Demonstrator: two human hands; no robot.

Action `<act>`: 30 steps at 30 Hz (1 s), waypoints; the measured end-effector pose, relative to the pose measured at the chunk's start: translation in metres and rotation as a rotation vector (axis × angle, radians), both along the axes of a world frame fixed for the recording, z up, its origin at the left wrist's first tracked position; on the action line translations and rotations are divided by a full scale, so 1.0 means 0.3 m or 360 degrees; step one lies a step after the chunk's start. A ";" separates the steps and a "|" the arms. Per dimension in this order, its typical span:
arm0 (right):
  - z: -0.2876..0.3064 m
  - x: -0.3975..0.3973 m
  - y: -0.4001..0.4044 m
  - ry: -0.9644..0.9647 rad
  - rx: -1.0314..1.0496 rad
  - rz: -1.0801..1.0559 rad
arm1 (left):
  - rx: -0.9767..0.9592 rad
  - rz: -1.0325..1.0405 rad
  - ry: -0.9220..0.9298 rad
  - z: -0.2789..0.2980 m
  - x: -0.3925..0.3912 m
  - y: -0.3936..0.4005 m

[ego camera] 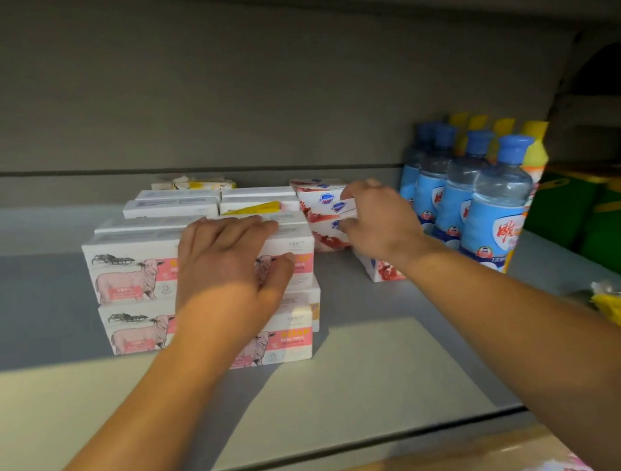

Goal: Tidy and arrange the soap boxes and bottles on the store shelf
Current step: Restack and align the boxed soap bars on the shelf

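Now L hand (226, 261) grips top sheep-print soap box (295, 242) — R hand (378, 223) pinches red-white box (330, 202) nr blue bottles (494, 212).

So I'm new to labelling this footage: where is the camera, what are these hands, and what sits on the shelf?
No machine here: one camera on a person's head looks down at their two bare hands. On the grey shelf stand stacked white cardboard soap boxes with pink sheep pictures; the left hand grips a top one. The right hand grips a white-and-red soap box with a blue logo. Clear blue bottles with blue caps stand at the right.
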State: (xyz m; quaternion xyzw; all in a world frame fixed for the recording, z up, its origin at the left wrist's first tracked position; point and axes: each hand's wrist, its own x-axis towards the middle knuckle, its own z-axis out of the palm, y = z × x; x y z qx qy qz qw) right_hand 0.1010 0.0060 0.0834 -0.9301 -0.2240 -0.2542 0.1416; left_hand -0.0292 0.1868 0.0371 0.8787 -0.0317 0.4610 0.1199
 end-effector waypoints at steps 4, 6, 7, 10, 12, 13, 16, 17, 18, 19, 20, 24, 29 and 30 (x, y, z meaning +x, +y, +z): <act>0.027 -0.125 -0.074 0.0148 0.0355 0.0044 | 0.0016 0.0005 0.0117 0.009 -0.018 -0.006; 0.019 -0.198 -0.120 0.0287 0.0649 0.0077 | -0.0014 0.0002 0.0113 0.026 -0.037 -0.018; 0.009 -0.239 -0.143 0.0392 0.0828 0.0139 | -0.0050 -0.0025 0.0037 0.037 -0.051 -0.028; -0.033 -0.355 -0.211 0.0663 0.1123 0.0363 | -0.0100 -0.0205 -0.0314 0.064 -0.108 -0.080; -0.064 -0.414 -0.250 0.0796 0.1199 0.0450 | -0.0210 -0.0371 -0.0178 0.066 -0.162 -0.135; -0.081 -0.435 -0.267 0.0854 0.1249 0.0497 | -0.0355 -0.0464 0.0026 0.058 -0.186 -0.162; -0.134 -0.475 -0.298 0.1003 0.1429 0.0616 | -0.1010 -0.0831 0.0746 0.024 -0.229 -0.231; -0.153 -0.483 -0.302 0.1030 0.1473 0.0621 | -0.1214 -0.0943 0.0873 0.009 -0.236 -0.249; -0.174 -0.486 -0.303 0.1050 0.1515 0.0618 | -0.1374 -0.1010 0.0932 -0.008 -0.239 -0.263; -0.197 -0.487 -0.305 0.1068 0.1554 0.0600 | -0.1495 -0.1035 0.0950 -0.024 -0.242 -0.274; -0.220 -0.488 -0.308 0.1084 0.1590 0.0584 | -0.1608 -0.1033 0.0948 -0.037 -0.244 -0.284; -0.282 -0.490 -0.338 0.1187 0.1624 0.0762 | -0.2016 -0.0924 0.0858 -0.076 -0.240 -0.297; -0.316 -0.473 -0.346 0.1158 0.1537 0.0808 | -0.2133 -0.0896 0.0826 -0.096 -0.221 -0.283; -0.322 -0.471 -0.346 0.1154 0.1603 0.0791 | -0.2141 -0.0901 0.0829 -0.099 -0.218 -0.281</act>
